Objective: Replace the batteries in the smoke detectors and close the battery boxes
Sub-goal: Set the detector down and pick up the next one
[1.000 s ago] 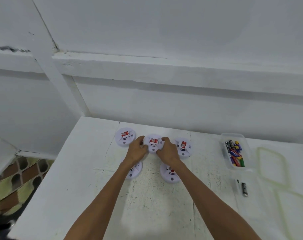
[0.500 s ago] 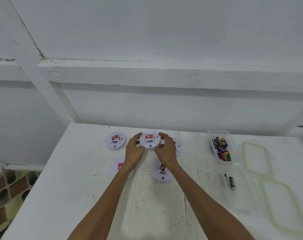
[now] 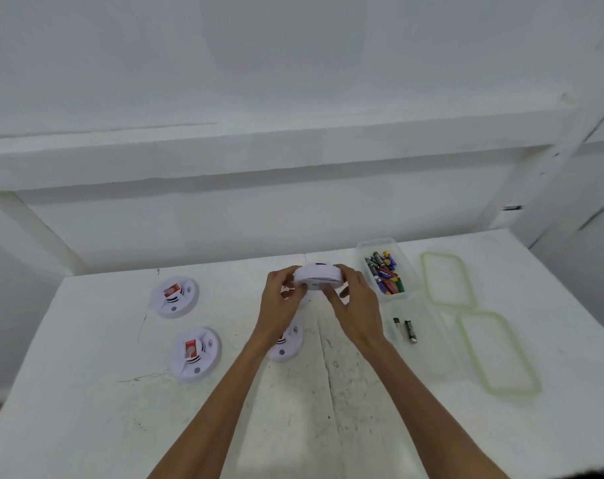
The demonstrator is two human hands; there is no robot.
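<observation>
I hold one round white smoke detector (image 3: pixel 317 277) above the table, tilted so its side rim faces me. My left hand (image 3: pixel 282 302) grips its left edge and my right hand (image 3: pixel 355 304) grips its right edge. Two more detectors with red labels lie flat at the left, one at the back (image 3: pixel 174 297) and one nearer (image 3: pixel 195 352). Another detector (image 3: pixel 286 344) lies partly hidden under my left wrist. A clear tub of mixed batteries (image 3: pixel 386 271) stands at the right, and two loose batteries (image 3: pixel 405 329) lie in front of it.
The white table (image 3: pixel 86 392) meets a white wall at the back. Two green-rimmed clear lids (image 3: pixel 447 280) (image 3: pixel 497 354) lie at the right. A second clear tub (image 3: pixel 428 340) surrounds the loose batteries. Scuffs and cracks mark the table's middle.
The detector rose off the table in both hands and tipped from face-up to edge-on. My view swung to the left, so everything shifted right in frame.
</observation>
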